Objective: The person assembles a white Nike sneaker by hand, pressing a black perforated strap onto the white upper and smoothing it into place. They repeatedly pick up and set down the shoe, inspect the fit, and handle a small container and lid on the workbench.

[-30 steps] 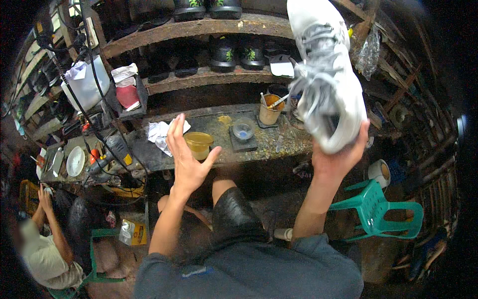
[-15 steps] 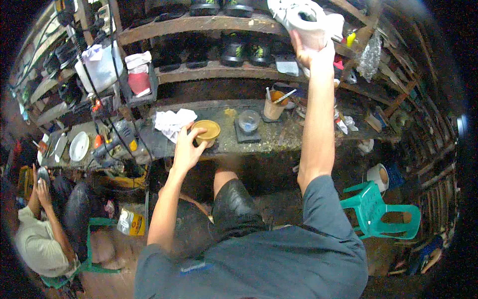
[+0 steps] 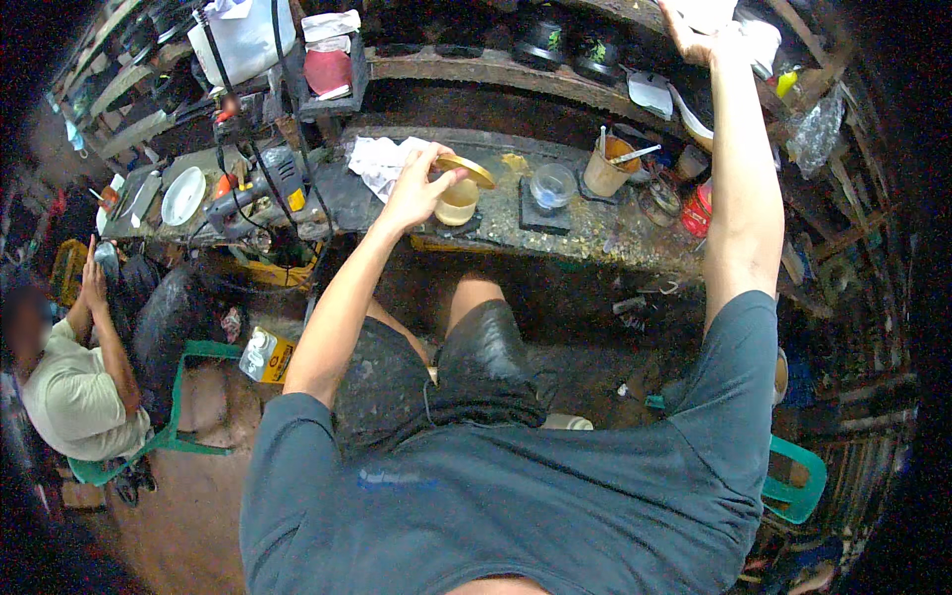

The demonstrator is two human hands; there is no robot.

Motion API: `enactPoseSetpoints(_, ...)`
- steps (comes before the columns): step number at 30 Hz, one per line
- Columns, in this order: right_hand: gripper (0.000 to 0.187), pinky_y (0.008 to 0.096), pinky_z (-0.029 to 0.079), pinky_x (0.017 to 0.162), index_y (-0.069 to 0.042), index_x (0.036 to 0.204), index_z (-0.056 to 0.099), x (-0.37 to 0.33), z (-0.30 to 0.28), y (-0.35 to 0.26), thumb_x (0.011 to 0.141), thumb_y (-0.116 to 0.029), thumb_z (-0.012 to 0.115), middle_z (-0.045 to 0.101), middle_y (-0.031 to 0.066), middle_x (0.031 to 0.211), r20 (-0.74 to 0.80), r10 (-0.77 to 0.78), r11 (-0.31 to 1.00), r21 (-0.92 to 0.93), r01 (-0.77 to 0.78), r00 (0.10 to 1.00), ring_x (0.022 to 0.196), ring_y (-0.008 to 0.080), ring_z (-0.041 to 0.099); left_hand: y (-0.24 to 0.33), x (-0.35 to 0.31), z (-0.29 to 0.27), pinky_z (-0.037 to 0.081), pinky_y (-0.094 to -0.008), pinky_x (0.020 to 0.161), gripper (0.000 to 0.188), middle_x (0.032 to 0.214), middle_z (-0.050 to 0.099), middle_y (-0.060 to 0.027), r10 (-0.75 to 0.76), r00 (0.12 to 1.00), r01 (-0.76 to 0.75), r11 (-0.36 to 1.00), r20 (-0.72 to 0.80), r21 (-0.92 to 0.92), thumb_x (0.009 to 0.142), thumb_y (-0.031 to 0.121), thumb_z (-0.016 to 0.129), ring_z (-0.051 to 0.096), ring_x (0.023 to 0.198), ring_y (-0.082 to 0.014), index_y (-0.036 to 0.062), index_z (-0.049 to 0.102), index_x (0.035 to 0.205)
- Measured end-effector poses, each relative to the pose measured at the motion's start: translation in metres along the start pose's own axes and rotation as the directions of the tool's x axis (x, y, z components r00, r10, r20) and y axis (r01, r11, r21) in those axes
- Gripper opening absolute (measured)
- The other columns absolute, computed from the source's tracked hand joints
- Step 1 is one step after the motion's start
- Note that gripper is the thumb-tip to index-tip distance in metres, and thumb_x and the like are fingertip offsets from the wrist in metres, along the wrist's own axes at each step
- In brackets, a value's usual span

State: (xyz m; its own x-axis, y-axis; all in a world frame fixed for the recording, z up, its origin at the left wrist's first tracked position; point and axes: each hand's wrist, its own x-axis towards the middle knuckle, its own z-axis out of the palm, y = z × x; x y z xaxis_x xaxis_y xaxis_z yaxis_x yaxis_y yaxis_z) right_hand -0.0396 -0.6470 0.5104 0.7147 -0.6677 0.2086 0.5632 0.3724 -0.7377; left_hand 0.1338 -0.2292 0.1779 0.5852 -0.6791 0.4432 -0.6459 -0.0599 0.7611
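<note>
My left hand (image 3: 412,191) pinches a round yellow lid (image 3: 469,170), which it holds tilted just above a small pale-yellow jar (image 3: 456,205) on the workbench. A crumpled white cloth (image 3: 377,169) lies beside that hand. My right arm stretches up to the upper shelf, where my right hand (image 3: 697,42) is closed on a white shoe (image 3: 708,12). The top edge of the view cuts off most of the shoe. To the right of the jar, a clear plastic cup (image 3: 551,184) stands on a dark square block (image 3: 544,217).
A tub with brushes (image 3: 604,175) and a red can (image 3: 698,210) stand farther right on the workbench (image 3: 605,235). A heat gun (image 3: 256,190) and a white oval dish (image 3: 183,195) lie to the left. Dark shoes (image 3: 540,42) line the shelf. A co-worker (image 3: 79,387) sits at far left.
My left hand has lifted the lid off the jar and tilted it. The view has shifted, so my right hand and the shoe now lie at the upper edge.
</note>
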Motion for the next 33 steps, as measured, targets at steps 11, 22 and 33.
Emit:
enactPoseSetpoints(11,0.080,0.0452,0.052,0.111,-0.005,0.144,0.053,-0.305,-0.010,0.298,0.077,-0.018,0.094,0.058,0.0156,0.144,0.219,-0.138,0.650,-0.716,0.255,0.966,0.129,0.0297,0.060,0.018,-0.016,0.026,0.052,-0.0368,0.095,0.034,0.113,0.070,-0.0111,-0.224,0.934,0.079,0.888,-0.277,-0.453,0.103,0.029,0.073,0.065,0.105,-0.0193,0.0047,0.057,0.122)
enactPoseSetpoints(22,0.071,0.0407,0.057,0.099,0.000,0.132,0.060,-0.346,0.002,0.359,0.073,-0.015,0.095,0.074,0.0174,0.118,0.048,-0.285,0.526,-0.827,0.198,0.957,0.110,0.0287,0.074,0.088,-0.048,0.017,0.050,-0.0317,0.101,0.029,0.117,0.071,-0.0056,-0.292,0.948,0.192,0.840,-0.125,-0.508,0.109,0.027,0.065,0.063,0.109,-0.0134,0.0041,0.066,0.127)
enactPoseSetpoints(33,0.062,0.0366,0.055,0.100,0.000,0.127,0.063,-0.391,-0.028,0.349,0.072,-0.017,0.088,0.072,0.0118,0.116,0.078,-0.275,0.512,-0.831,0.214,0.958,0.110,0.0235,0.072,0.098,0.009,-0.023,0.065,-0.0367,0.076,0.034,0.118,0.066,-0.0127,-0.275,0.817,-0.081,0.815,-0.506,-0.574,0.113,0.032,0.056,0.071,0.099,-0.0219,0.0012,0.054,0.127)
